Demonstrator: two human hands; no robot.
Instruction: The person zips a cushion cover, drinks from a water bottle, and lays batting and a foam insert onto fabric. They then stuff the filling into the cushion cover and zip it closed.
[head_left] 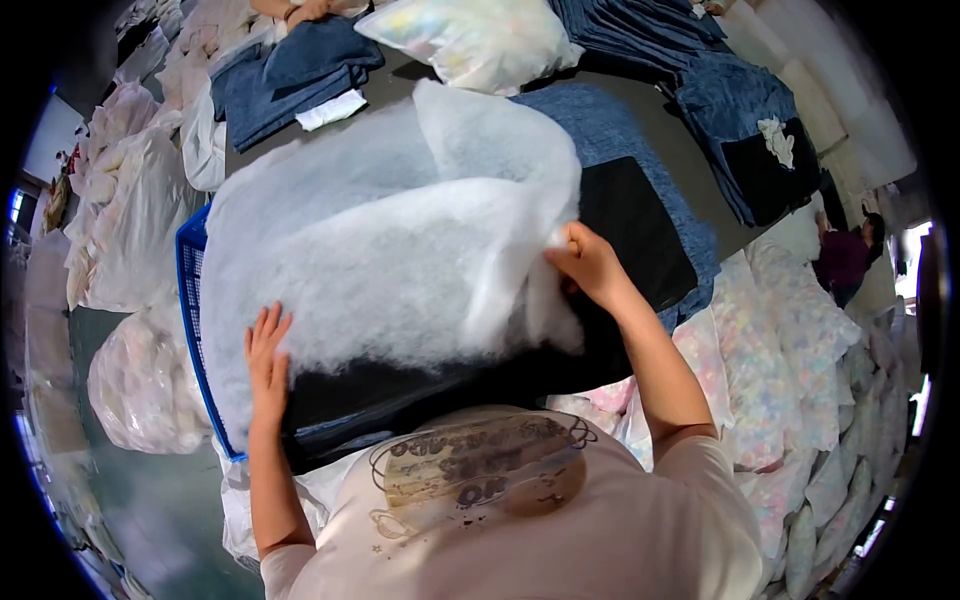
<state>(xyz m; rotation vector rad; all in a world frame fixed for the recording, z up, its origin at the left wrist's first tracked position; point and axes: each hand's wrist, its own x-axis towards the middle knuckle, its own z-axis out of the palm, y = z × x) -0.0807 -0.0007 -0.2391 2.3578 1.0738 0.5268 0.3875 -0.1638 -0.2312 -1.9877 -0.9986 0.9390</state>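
Note:
A large sheet of white fluffy batting (400, 260) is spread in front of me, its far right part folded over on itself. My right hand (588, 262) pinches the batting's right edge. With fingers stretched out, my left hand (268, 355) lies flat on the batting near its left front. Beneath the sheet is black fabric (640, 225), showing at the right and along the near side. Blue denim-like cloth (690, 240) lies under the black fabric at the right.
At the left stands a blue plastic basket (190, 330), partly covered by batting. Folded dark blue fabric (300, 75) and a stuffed clear bag (480, 40) lie at the far side. Another person's hand (312, 10) shows there. Filled bags (750, 360) are piled at the right.

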